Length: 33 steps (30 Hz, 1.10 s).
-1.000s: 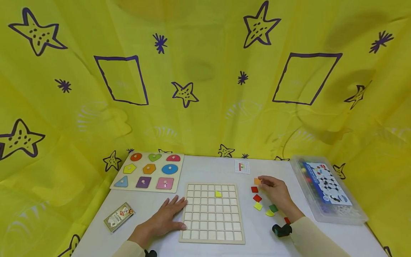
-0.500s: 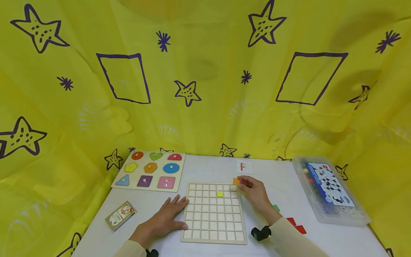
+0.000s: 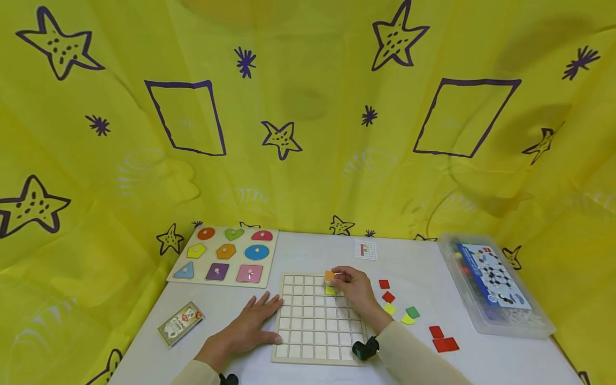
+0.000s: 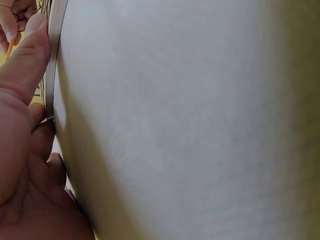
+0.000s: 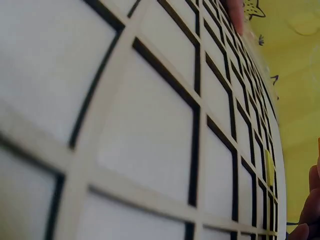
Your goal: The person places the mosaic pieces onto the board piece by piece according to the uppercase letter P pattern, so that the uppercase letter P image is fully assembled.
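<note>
A pale wooden grid board [image 3: 298, 359] lies flat on the white table, split into rows of square cells. One yellow tile [image 3: 330, 290] sits in a cell of the second row from the far edge. Just beyond it, my right hand [image 3: 358, 293] pinches an orange square tile [image 3: 329, 275] over the top row. My left hand [image 3: 247, 327] rests at the board's left side with fingers spread, thumb and fingertips at the frame. In the left wrist view the left thumb [image 4: 30, 55] lies along the board's edge. The right wrist view shows the yellow tile edge-on among the cells.
Red, yellow and green tiles [image 3: 412, 312] lie scattered right of the board. A small printed grid card [image 3: 366, 250] lies behind it. A shape puzzle [image 3: 199, 261] stands back left, a playing-card box [image 3: 181, 324] front left, a clear plastic case [image 3: 495, 286] far right.
The right hand has carried the orange tile leftward from the loose tiles to the board's top row. The left hand stays by the board's left edge.
</note>
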Tool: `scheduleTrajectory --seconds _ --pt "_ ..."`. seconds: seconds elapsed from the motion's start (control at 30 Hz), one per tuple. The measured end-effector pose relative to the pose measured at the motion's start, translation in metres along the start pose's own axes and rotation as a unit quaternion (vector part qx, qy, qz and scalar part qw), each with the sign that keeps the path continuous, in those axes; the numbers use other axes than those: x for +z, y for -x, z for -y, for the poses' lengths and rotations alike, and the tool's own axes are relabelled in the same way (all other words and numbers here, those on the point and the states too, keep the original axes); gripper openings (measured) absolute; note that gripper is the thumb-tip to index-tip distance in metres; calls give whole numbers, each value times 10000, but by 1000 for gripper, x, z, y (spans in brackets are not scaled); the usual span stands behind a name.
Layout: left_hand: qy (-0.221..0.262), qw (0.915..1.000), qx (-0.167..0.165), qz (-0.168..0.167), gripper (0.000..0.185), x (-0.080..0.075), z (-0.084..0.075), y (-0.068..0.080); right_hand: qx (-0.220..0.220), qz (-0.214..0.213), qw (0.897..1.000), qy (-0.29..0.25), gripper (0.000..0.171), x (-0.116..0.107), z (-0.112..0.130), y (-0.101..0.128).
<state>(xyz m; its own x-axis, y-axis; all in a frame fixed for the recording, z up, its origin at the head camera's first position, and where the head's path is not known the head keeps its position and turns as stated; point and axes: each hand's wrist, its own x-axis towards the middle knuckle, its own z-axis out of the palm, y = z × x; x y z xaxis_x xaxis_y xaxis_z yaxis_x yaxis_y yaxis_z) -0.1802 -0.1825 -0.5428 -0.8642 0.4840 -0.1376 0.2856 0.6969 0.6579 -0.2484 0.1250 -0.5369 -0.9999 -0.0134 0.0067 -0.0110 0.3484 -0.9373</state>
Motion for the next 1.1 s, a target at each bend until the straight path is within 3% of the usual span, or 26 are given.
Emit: scheduleTrajectory --seconds 0.53,0.77,1.1 --pt "-36 9999 -109 -7 95 1 -1 -1 -446 343 9956 754 18 17 -1 4" --pt "-63 10000 -54 -29 95 2 0 -1 -426 414 9928 1039 17 21 -3 4" --pt "-85 10000 25 -39 94 0 -1 0 -1042 293 9813 1589 19 24 -9 4"
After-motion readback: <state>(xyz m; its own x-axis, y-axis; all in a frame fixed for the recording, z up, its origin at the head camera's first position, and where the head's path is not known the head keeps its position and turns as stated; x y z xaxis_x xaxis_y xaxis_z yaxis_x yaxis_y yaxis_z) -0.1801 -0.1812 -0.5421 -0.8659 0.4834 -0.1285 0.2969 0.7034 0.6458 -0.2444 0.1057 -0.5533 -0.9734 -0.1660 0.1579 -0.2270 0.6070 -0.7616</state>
